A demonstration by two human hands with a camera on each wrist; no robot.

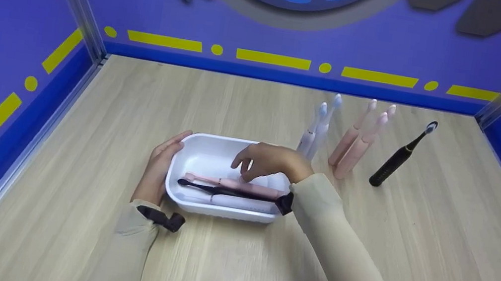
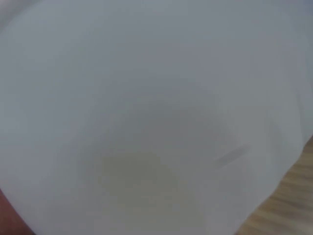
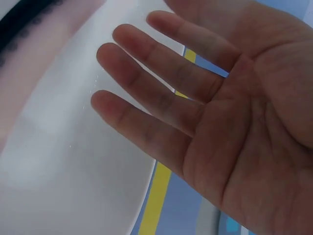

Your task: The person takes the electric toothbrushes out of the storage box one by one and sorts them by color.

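Observation:
My left hand grips the left side of a white plastic tub, and the tub's pale wall fills the left wrist view. Along the near side of the tub lie a pink electric toothbrush, a black one and a white one, side by side with heads to the left. Above them is my right hand, holding nothing. Its fingers are spread and slightly bent in the right wrist view. Part of the tub's right end is hidden by the right hand and wrist.
Right of the tub, several electric toothbrushes stand upright: two white ones, three pink ones and a black one. The wooden tabletop is enclosed by blue panels with yellow marks.

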